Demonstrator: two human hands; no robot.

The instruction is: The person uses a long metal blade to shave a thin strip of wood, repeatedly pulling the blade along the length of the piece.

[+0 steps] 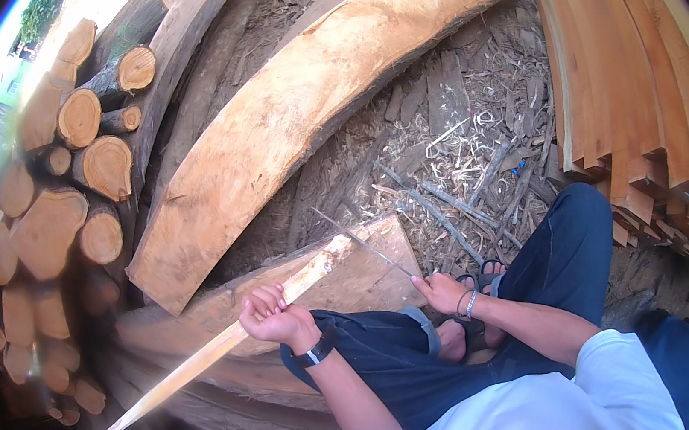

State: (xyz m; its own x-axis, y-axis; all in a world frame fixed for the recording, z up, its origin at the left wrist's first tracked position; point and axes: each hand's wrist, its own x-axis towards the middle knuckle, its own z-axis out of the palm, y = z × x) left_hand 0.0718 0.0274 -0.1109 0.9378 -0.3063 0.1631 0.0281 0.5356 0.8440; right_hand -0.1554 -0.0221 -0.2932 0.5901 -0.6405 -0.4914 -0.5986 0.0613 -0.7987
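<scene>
A person sits low in a wood yard, seen from above. The left hand (269, 314), just left of the middle of the frame, is closed tight around a long thin wooden stick (207, 356). The stick is pale and runs from the lower left of the frame up to the middle, where its top end rests on a flat slab of wood (361, 277). A black band (314, 354) sits on the left wrist.

The right hand (440, 291), near the middle and a bit to the right, is closed around the handle of a long thin blade (361, 243). The blade slants up and to the left, and it crosses the top end of the stick. Thin bracelets (465, 303) hang on the right wrist.

The person wears dark blue trousers (572, 247), a white shirt (557, 404) and sandals (476, 272).

A big curved plank (306, 108) lies across the upper middle of the frame. Round logs (60, 207) are stacked on the left side. Sawn boards (637, 76) stand in a row on the right side. Wood chips and shavings (473, 139) cover the ground between the plank and the boards.
</scene>
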